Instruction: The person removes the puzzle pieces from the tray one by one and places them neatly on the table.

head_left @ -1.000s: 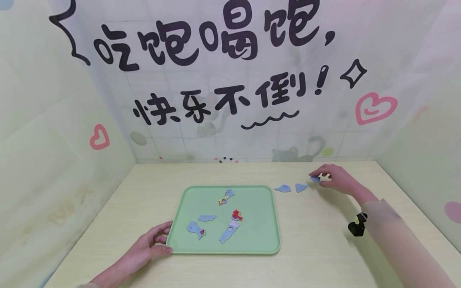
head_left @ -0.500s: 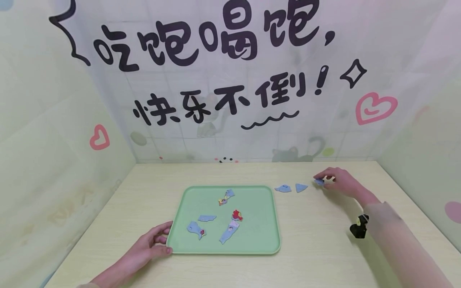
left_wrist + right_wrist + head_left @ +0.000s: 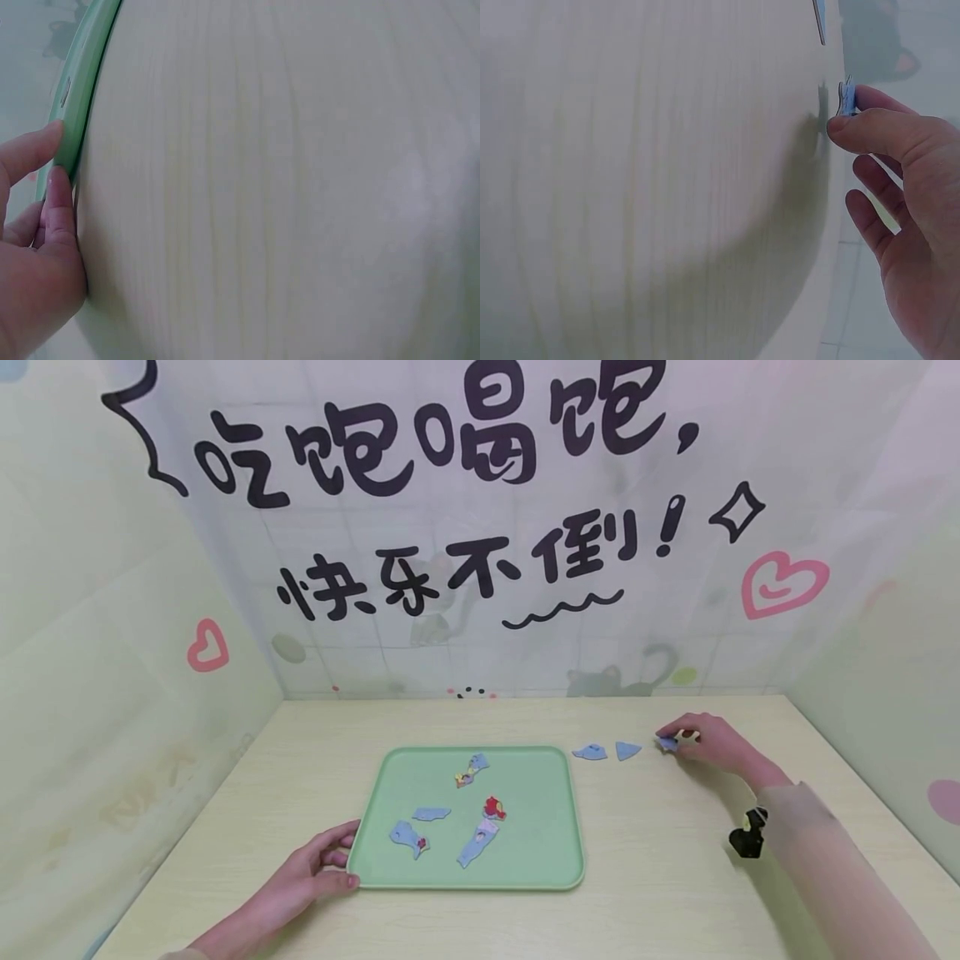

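At the right back of the table, my right hand [image 3: 718, 745] pinches a small blue puzzle piece [image 3: 666, 743] between thumb and index finger. In the right wrist view this piece [image 3: 847, 97] is seen edge-on, its shadow a little apart from it on the table. Two more blue pieces, a curved one [image 3: 590, 752] and a triangular one [image 3: 627, 750], lie in a row to its left. My left hand [image 3: 303, 870] grips the left edge of the green tray [image 3: 525, 881], thumb on the rim [image 3: 66, 142] near the front corner and fingers along the side.
Several pieces lie on the tray: a piece with yellow [image 3: 472, 771], a red-topped one [image 3: 480, 839], a plain blue one [image 3: 431, 814] and a forked one [image 3: 410, 838]. A black device [image 3: 750, 833] hangs at the right wrist. Printed cloth walls [image 3: 480, 660] border the table.
My right hand has moved slightly right and toward me with the puzzle piece, lowering toward the table. The left hand and tray have stayed put.
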Available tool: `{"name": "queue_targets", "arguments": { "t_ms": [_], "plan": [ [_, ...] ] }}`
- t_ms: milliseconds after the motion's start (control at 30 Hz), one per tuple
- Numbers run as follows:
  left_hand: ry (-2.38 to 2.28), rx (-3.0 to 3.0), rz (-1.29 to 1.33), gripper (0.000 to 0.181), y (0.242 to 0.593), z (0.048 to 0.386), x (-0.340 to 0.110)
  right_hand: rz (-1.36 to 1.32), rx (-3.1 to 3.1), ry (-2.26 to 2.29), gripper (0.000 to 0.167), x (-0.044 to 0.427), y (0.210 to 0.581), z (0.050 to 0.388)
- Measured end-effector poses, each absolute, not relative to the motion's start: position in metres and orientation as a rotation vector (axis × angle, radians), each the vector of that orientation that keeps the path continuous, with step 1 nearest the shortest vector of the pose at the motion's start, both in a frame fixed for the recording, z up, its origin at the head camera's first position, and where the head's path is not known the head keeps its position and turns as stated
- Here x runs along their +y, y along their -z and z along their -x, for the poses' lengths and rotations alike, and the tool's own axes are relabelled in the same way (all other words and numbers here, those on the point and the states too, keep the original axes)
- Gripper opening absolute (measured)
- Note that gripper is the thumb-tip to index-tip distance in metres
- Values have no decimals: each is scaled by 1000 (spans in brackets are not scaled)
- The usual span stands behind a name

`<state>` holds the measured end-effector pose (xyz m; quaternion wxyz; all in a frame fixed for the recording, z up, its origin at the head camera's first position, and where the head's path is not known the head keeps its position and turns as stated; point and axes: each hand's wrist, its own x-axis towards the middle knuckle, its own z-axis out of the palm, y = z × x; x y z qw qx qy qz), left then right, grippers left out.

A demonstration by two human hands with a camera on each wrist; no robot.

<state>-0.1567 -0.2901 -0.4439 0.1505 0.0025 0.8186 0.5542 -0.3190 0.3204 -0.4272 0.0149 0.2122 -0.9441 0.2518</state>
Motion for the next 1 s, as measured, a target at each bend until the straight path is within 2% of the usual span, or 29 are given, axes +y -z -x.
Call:
{"name": "queue_targets", "arguments": {
  "t_ms": [1000],
  "plan": [
    [-1573,2370,7,83,444,157,-289,-755,-2974,-941,33,339,435,318]
  ]
}}
